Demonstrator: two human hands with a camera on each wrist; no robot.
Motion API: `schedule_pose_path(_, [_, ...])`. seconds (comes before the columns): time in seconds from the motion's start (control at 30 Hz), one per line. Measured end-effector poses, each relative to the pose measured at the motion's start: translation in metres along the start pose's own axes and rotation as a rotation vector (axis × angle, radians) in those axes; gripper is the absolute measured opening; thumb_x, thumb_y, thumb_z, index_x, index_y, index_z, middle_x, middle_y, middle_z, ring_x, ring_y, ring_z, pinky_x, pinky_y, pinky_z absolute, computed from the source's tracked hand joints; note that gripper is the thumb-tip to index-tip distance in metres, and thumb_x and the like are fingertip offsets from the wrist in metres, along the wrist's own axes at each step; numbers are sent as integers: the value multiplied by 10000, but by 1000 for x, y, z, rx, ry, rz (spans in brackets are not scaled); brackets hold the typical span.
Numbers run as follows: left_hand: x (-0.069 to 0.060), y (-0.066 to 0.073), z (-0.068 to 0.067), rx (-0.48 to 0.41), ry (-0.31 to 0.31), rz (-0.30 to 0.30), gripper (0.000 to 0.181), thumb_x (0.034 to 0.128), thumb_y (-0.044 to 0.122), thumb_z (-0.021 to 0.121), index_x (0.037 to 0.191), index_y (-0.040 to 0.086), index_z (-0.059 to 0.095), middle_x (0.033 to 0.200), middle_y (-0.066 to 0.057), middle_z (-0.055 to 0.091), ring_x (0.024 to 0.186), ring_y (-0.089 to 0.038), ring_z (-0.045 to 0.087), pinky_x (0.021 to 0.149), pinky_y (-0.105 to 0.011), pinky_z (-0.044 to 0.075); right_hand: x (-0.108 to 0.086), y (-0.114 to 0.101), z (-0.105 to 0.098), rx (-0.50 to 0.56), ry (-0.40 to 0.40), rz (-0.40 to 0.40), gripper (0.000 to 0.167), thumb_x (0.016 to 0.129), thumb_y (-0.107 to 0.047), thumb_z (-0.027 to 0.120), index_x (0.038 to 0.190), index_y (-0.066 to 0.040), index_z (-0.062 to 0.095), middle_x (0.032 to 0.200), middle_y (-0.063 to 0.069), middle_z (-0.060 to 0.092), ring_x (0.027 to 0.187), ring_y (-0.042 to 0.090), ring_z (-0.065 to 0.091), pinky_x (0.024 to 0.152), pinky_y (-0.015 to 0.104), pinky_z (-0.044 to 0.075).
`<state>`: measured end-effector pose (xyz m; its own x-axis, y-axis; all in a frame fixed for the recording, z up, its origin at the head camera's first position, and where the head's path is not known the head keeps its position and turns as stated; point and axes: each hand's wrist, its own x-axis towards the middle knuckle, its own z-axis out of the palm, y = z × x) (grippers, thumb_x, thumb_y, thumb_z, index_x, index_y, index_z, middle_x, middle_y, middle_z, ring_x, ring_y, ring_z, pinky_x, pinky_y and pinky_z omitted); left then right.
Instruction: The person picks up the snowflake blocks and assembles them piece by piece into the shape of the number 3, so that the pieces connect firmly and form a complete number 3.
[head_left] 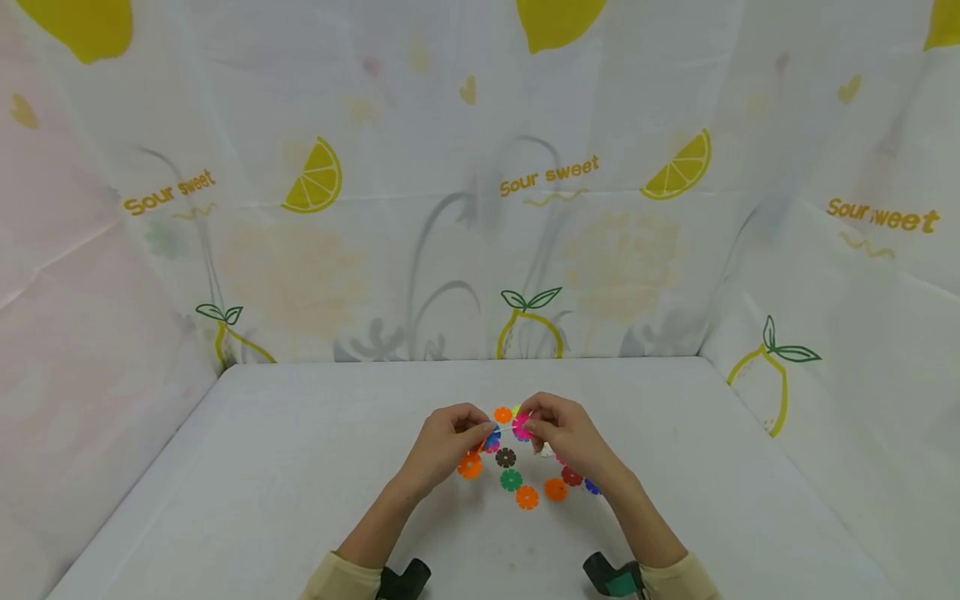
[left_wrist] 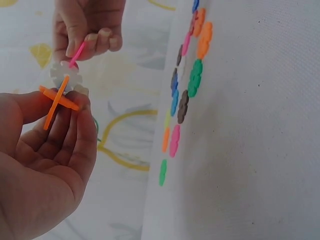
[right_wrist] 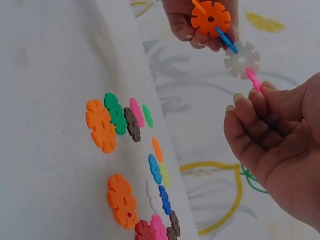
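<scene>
A short chain of notched plastic flower discs, slotted edge to edge, is held up between both hands. My left hand (head_left: 450, 442) pinches its orange end, where two orange discs (left_wrist: 57, 100) cross. A blue disc (right_wrist: 227, 41) joins the orange part to a whitish disc (right_wrist: 242, 60). On the other side, my right hand (head_left: 570, 433) pinches a pink disc (right_wrist: 254, 79) between thumb and fingers, its edge touching the whitish disc. In the right wrist view the left hand's fingertips lie behind the orange disc (right_wrist: 211, 19). The discs' slots are partly hidden by fingers.
Loose discs lie on the white table (head_left: 262, 483) beneath the hands, among them a green one (head_left: 512, 480), a brown one (head_left: 506, 457) and an orange one (head_left: 527, 497). A lemon-print cloth (head_left: 420, 250) hangs behind and along the sides.
</scene>
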<state>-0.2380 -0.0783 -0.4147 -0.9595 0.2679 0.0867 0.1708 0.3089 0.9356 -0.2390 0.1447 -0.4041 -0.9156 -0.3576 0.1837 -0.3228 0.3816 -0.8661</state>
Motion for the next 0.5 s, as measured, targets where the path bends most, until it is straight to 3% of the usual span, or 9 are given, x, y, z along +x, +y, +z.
schedule_pose_path(0.23, [-2,1,-2,-25,23,-6,182,934,262,687,927,84,721,771,-57,680,683,-154,581,603,-243,503,1,-3,6,18,19,-23,96,979,-56,582,1047,-29,644,789,194,621,657,387,605,633,341,554])
schedule_pose_path(0.5, [-1,-1,0,-41,29,-19,175,935,240,685,916,69,718,754,-51,676,665,-149,578,591,-236,503,0,-5,10,49,65,39,85,969,-29,586,1029,-36,645,798,195,618,660,370,605,635,332,547])
